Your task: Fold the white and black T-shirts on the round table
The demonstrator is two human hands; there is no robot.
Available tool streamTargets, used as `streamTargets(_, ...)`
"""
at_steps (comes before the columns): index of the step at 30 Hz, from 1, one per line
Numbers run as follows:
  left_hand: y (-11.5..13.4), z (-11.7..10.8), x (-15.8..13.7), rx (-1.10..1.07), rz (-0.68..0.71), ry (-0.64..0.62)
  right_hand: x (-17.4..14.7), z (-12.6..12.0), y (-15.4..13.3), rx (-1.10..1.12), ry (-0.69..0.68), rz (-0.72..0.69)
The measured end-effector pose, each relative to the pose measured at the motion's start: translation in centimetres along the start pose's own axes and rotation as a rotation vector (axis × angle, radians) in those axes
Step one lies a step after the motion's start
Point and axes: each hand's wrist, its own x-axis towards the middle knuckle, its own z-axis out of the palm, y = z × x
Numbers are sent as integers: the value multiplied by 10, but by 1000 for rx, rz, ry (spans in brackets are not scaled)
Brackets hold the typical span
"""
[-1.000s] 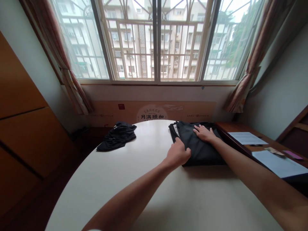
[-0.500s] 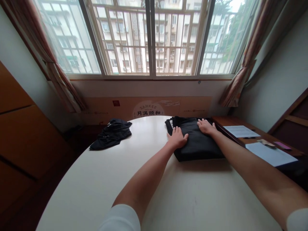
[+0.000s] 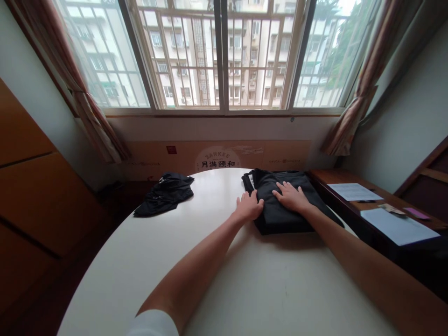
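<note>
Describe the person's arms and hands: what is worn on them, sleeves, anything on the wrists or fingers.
Both forearms are bare from above the elbow down. A white short sleeve shows at the left upper arm; the right arm's sleeve is out of frame. The left hand and right hand wear no gloves, and no watch, bracelet or ring is visible.

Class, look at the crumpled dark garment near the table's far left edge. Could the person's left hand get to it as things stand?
Probably yes. The left hand lies flat at the folded pile's left edge, holding nothing, and only bare table lies between it and the crumpled garment. It may take a slight lean.
</note>
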Motion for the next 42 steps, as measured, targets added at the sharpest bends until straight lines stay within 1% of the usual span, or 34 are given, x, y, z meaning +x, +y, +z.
streamTargets(2, -21, -22, 0, -9, -25, 13, -2, 2, 1, -4, 18, 5)
streamTargets(3, -36, -37, -1, -6, -66, 35, -2, 2, 2, -4, 26, 6)
streamTargets(5, -78, -71, -6, 29, -209, 129, -2, 3, 2, -9, 36, 6)
streamTargets(7, -127, -103, -17, 143, -328, 255, -2, 4, 1, -16, 44, 8)
streamTargets(8, -151, -115, -25, 221, -379, 307, -3, 5, 0, -20, 49, 12)
streamTargets(10, -190, -129, -40, 328, -462, 315, -3, 6, -2, -26, 61, 21)
streamTargets(11, -203, -131, -47, 358, -482, 315, -4, 7, -3, -27, 68, 24)
streamTargets(13, -215, -127, -58, 406, -481, 321, -5, 7, -4, -24, 84, 22)
streamTargets(15, -210, -121, -63, 454, -447, 336, -7, 8, -4, -16, 103, 15)
streamTargets(17, -195, -116, -64, 490, -403, 326, -10, 9, -3, -3, 135, 11)
streamTargets(18, -186, -115, -64, 494, -377, 318, -11, 9, -3, 4, 168, 5)
streamTargets(20, -167, -114, -66, 465, -333, 301, -17, 10, -3, 23, 285, -43)
streamTargets(23, -138, -111, -74, 372, -285, 247, -31, 8, -12, 99, 509, -212)
streamTargets(25, -116, -109, -82, 325, -192, 217, -46, 6, -27, 180, 587, -360)
streamTargets(26, -104, -108, -87, 294, -119, 207, -55, 5, -37, 219, 595, -439)
streamTargets(28, -79, -108, -95, 179, 39, 193, -75, 4, -60, 288, 556, -603)
streamTargets(30, -56, -110, -103, 16, 173, 161, -93, 5, -82, 353, 467, -734)
streamTargets(31, -47, -112, -106, -58, 228, 129, -100, 6, -92, 387, 424, -768)
streamTargets(33, -35, -117, -112, -159, 322, 32, -108, 7, -105, 473, 375, -762)
streamTargets(35, -32, -123, -116, -208, 368, -57, -110, 7, -110, 623, 342, -690)
streamTargets(37, -36, -128, -120, -202, 327, -147, -108, 4, -109, 860, 305, -605)
streamTargets(39, -41, -130, -124, -115, 228, -219, -104, -2, -105, 1103, 249, -526)
streamTargets(40, -44, -130, -125, -50, 188, -234, -103, -5, -103, 1210, 214, -484)
streamTargets(42, -48, -130, -126, 82, 147, -204, -101, -10, -101, 1393, 137, -390)
